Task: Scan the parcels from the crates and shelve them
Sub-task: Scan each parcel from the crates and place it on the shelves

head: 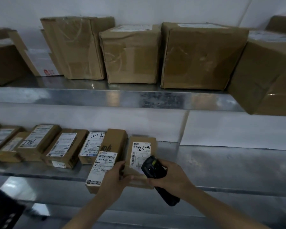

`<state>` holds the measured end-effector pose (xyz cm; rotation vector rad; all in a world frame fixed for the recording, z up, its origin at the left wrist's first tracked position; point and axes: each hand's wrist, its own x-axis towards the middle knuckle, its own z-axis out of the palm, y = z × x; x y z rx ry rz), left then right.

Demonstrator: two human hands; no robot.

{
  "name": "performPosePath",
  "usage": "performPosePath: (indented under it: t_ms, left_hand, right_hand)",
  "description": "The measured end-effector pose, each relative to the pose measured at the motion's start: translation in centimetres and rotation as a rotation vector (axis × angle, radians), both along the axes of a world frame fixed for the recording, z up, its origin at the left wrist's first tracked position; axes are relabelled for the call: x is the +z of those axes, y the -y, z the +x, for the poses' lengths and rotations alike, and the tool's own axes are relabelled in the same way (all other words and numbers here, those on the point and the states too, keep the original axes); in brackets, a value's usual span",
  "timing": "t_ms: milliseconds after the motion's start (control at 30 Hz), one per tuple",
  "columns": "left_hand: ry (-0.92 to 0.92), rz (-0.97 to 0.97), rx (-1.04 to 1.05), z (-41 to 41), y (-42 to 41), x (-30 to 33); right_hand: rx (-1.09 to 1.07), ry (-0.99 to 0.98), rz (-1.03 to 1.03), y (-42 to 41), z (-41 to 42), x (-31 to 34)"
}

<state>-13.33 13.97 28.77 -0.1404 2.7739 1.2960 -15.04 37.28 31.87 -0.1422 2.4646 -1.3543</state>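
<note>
lower shelf: small parcel is held at its near left corner by left hand | black scanner is gripped by right hand, head over the parcel's label | row of small parcels is lined up leftward | upper shelf: large boxes are stood side by side

On the lower shelf, a parcel lies between the left hand and right hand; more parcels line up left of the left hand, big boxes on the upper shelf behind.
</note>
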Motion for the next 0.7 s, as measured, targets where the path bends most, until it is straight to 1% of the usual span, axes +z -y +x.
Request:
performPosePath:
  t_ms: [233,400,533,700]
  left_hand:
    - [0.032,0.018,0.058,-1.6,-0.3,0.3]
    - [0.069,0.029,0.079,-2.7,-0.5,0.9]
    - [0.05,0.035,0.086,-2.7,-0.4,1.1]
    - [-0.034,0.112,0.082,-2.4,-1.0,3.0]
  right_hand:
    - [0.01,-0.008,-0.007,0.1,-2.3,-0.6]
    - [0.036,-0.037,0.034,0.1,-3.8,-0.8]
    - [0.035,-0.048,0.032,-0.1,-4.1,-0.7]
    - [-0.007,-0.153,-0.002,-0.5,-3.4,1.3]
